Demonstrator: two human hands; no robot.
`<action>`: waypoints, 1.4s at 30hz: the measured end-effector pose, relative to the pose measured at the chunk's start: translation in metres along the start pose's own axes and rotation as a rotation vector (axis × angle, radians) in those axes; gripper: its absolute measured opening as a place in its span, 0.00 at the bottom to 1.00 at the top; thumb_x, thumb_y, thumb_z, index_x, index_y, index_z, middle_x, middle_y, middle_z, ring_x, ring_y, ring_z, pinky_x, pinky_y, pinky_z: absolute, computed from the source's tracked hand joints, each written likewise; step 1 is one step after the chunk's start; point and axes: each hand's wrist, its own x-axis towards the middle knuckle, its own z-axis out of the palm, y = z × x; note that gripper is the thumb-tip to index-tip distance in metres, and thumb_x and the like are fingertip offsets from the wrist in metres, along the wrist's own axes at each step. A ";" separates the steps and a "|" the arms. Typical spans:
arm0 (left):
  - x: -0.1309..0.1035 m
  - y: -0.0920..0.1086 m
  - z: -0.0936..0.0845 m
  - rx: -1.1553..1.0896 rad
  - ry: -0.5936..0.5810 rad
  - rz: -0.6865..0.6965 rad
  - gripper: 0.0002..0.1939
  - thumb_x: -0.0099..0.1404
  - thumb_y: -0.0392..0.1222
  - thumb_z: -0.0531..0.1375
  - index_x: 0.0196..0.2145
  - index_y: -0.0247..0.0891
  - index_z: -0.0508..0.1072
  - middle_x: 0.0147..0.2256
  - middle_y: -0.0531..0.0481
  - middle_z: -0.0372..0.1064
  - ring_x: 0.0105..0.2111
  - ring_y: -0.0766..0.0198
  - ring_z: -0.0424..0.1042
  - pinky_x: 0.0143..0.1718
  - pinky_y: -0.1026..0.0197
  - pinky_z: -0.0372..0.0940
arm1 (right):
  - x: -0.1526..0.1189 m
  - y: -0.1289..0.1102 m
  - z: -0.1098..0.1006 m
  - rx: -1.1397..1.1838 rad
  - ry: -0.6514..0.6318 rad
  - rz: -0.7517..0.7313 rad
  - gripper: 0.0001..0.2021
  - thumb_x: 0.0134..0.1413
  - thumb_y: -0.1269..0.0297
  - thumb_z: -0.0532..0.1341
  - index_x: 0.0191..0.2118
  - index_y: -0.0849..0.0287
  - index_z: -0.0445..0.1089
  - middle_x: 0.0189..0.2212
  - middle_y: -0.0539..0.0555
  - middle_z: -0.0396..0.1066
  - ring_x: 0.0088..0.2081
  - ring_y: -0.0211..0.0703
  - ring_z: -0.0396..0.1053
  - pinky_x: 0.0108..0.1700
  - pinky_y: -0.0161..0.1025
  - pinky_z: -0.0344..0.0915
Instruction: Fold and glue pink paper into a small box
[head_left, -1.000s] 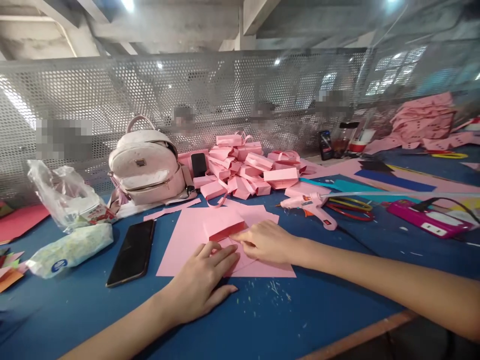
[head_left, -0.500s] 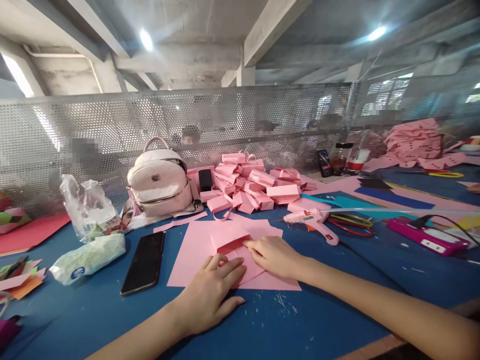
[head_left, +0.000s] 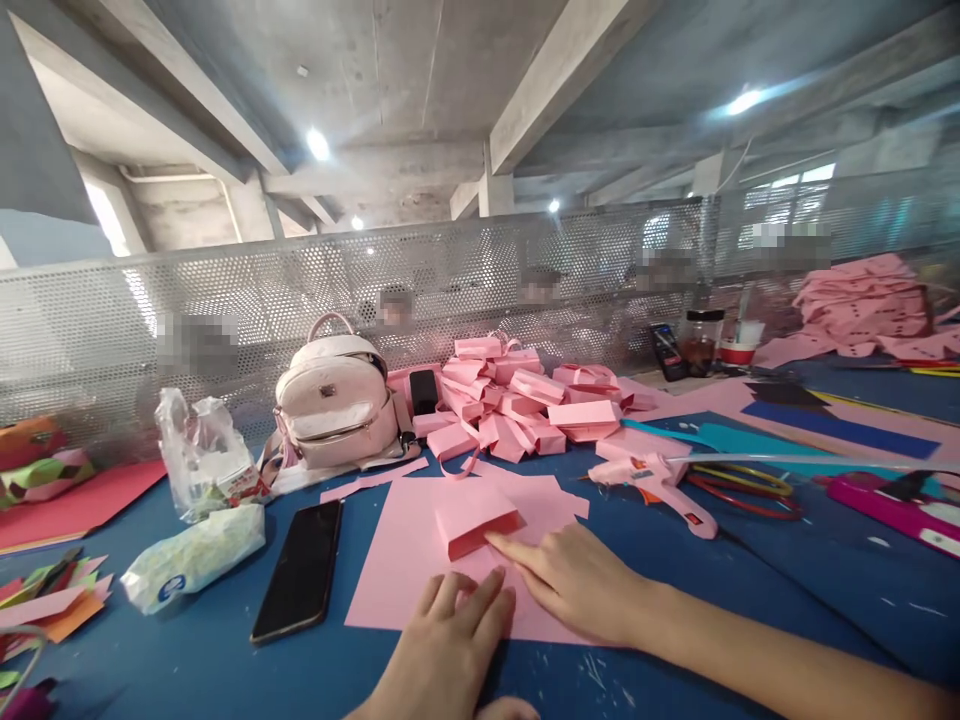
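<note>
Box (head_left: pixel 471 512) on the desk (head_left: pixel 202 672), I see, lying atop a pink sheet (head_left: pixel 401 535). The left hand (head_left: pixel 454 640) rests nearer, fingers spread, gripping nothing. The right hand (head_left: pixel 589 580) points one finger at the box's near edge; whether its curled fingers hold anything, I can't tell. Light, even pressure should keep the fold crisp without crushing the walls.

pale backpack (head_left: pixel 337 405) beyond black phone (head_left: pixel 298 570)
</note>
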 end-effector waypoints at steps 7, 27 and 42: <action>-0.002 -0.005 0.015 0.060 0.035 0.014 0.42 0.67 0.70 0.50 0.67 0.36 0.58 0.60 0.44 0.68 0.45 0.53 0.70 0.48 0.53 0.67 | 0.040 -0.015 -0.010 -0.019 -0.249 -0.092 0.13 0.57 0.74 0.57 0.44 0.60 0.76 0.35 0.59 0.81 0.35 0.53 0.78 0.29 0.39 0.51; 0.003 0.019 -0.034 -0.281 -0.264 -0.268 0.39 0.70 0.67 0.48 0.69 0.40 0.54 0.67 0.44 0.56 0.58 0.41 0.59 0.61 0.38 0.59 | 0.051 -0.022 -0.013 -0.021 -0.371 -0.075 0.11 0.56 0.76 0.60 0.43 0.64 0.77 0.37 0.62 0.80 0.41 0.54 0.77 0.39 0.39 0.60; 0.005 0.019 -0.038 -0.241 -0.293 -0.257 0.38 0.71 0.63 0.50 0.69 0.37 0.55 0.69 0.44 0.52 0.59 0.41 0.59 0.62 0.37 0.59 | 0.025 -0.004 -0.020 -0.048 -0.263 -0.015 0.19 0.61 0.75 0.54 0.53 0.54 0.73 0.37 0.54 0.81 0.35 0.49 0.78 0.27 0.37 0.51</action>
